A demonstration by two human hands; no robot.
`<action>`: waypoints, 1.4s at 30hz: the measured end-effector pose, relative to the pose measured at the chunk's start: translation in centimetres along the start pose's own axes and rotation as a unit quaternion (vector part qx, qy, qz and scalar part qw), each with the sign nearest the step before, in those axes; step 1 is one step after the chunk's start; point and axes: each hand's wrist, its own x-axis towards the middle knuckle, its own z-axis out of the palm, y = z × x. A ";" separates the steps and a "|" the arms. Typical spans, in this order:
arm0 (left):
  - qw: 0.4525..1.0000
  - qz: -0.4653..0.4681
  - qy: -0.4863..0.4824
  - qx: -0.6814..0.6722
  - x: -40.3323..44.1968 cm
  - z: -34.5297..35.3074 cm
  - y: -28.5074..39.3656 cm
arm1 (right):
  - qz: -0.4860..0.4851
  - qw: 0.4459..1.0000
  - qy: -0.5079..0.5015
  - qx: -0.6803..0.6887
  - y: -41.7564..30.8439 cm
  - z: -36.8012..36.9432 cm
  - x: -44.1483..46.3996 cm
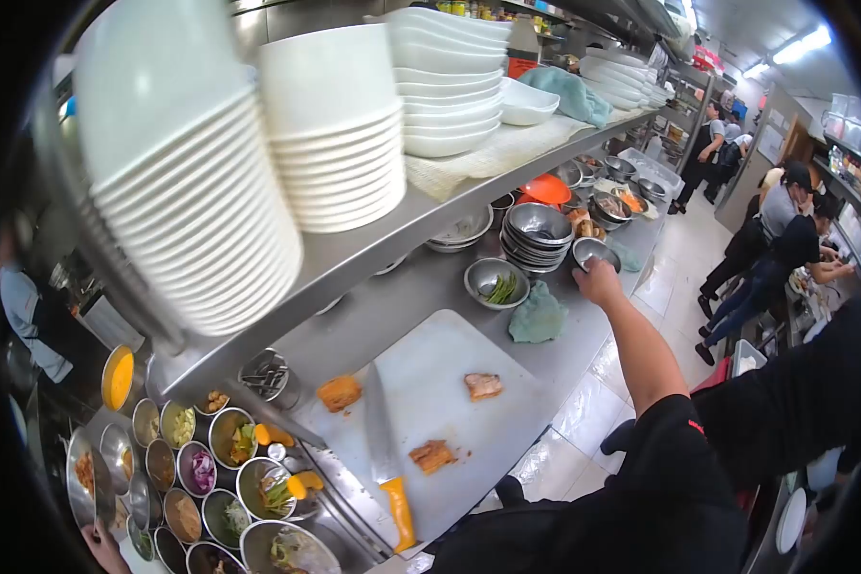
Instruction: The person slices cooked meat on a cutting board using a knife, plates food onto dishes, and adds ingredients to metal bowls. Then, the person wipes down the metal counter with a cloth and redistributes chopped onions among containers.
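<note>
My right hand (599,279) reaches across the steel counter, its fingers closed on the rim of a small metal bowl (593,251). At the lower left edge, my left hand (103,550) shows only in part, with fingers against a metal bowl (83,471) of reddish-brown food. Between them lies a white cutting board (450,373). On it rest a knife (381,421) with a yellow handle and three browned pieces of what looks like cooked meat (483,386). Beside my right hand are a green cloth (538,314) and a metal bowl of green vegetables (496,285).
An overhead steel shelf (354,256) carries stacked white bowls (187,182) and dishes (450,86). Several metal containers of ingredients (199,469) stand at lower left. Stacked metal bowls (538,234) and an orange bowl (546,188) sit farther back. Other people (784,234) work at the right.
</note>
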 end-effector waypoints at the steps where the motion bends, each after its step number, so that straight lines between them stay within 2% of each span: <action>1: 0.998 0.050 0.032 -0.004 -1.7 -1.3 -1.2 | 0.012 0.998 0.040 0.054 0.8 0.8 1.5; 2: 0.995 0.073 0.056 -0.027 -2.9 -2.2 -2.6 | 0.024 0.997 0.043 0.067 0.3 0.2 2.7; 3: 0.999 0.022 -0.033 -0.030 -6.6 -5.4 0.3 | 0.033 0.996 0.046 0.071 0.7 1.1 4.7; 4: 0.999 0.026 -0.024 -0.016 -12.7 -6.6 7.8 | 0.044 0.995 0.049 0.075 1.3 1.9 6.8; 5: 0.999 0.029 -0.015 -0.001 -19.7 -7.8 17.7 | 0.047 0.996 0.004 0.075 1.8 2.0 8.9; 8: 0.990 0.042 -0.062 -0.115 -27.6 -7.8 23.8 | 0.084 0.992 -0.087 0.027 6.1 0.3 13.5; 9: 0.990 0.090 -0.078 -0.073 -29.8 -7.4 25.9 | 0.097 0.989 -0.110 0.004 7.6 -0.1 14.0; 11: 0.985 0.095 -0.120 -0.080 -32.8 -5.6 26.8 | 0.101 0.977 -0.181 -0.054 11.6 -0.3 13.4; 13: 0.967 0.143 -0.167 -0.128 -35.8 -2.6 28.8 | 0.094 0.967 -0.218 -0.096 15.3 0.5 12.8; 14: 0.929 0.294 -0.151 -0.169 -35.5 0.8 29.0 | 0.085 0.965 -0.224 -0.106 16.7 1.6 12.2; 15: 0.918 0.208 -0.244 -0.234 -37.2 1.7 31.5 | 0.137 0.972 -0.184 -0.047 17.3 2.1 11.0; 16: 0.945 0.159 -0.211 -0.192 -39.1 3.3 34.6 | 0.119 0.976 -0.181 -0.010 19.1 4.4 11.8; 17: 0.952 0.151 -0.202 -0.173 -39.5 4.4 36.0 | 0.113 0.984 -0.136 0.027 19.9 5.5 11.7; 18: 0.953 0.117 -0.249 -0.125 -39.9 5.0 39.2 | 0.107 0.984 -0.142 0.029 19.7 5.6 11.8; 19: 0.944 0.148 -0.255 -0.148 -39.8 6.8 38.7 | 0.111 0.983 -0.146 0.021 20.0 5.1 11.6; 20: 0.931 0.123 -0.290 -0.185 -40.4 7.6 41.7 | 0.107 0.981 -0.160 0.028 19.9 4.9 11.2; 22: 0.917 0.145 -0.299 -0.221 -40.8 10.8 42.7 | 0.111 0.977 -0.178 0.041 19.7 3.9 10.7; 25: 0.903 0.197 -0.307 -0.226 -41.9 14.1 45.5 | 0.051 0.994 -0.091 0.008 22.0 7.5 11.2; 28: 0.886 0.269 -0.309 -0.218 -42.9 16.4 48.6 | 0.118 0.986 -0.112 0.044 20.6 5.9 11.4; 31: 0.871 0.313 -0.321 -0.198 -43.7 17.7 50.4 | 0.140 0.982 -0.115 0.044 19.6 4.2 10.5; 34: 0.857 0.320 -0.331 -0.232 -44.5 19.3 51.2 | 0.136 0.976 -0.167 0.035 19.9 5.0 11.1; 37: 0.858 0.305 -0.346 -0.225 -45.2 19.5 51.7 | 0.126 0.982 -0.133 0.051 19.7 4.6 10.8; 38: 0.856 0.340 -0.337 -0.196 -45.2 19.3 51.9 | 0.127 0.983 -0.118 0.055 19.5 4.6 10.5; 41: 0.861 0.339 -0.344 -0.162 -45.8 18.3 53.7 | 0.128 0.987 -0.070 0.068 18.3 3.6 10.5; 42: 0.852 0.367 -0.330 -0.173 -45.8 18.6 53.6 | 0.127 0.988 -0.054 0.073 18.0 2.8 10.5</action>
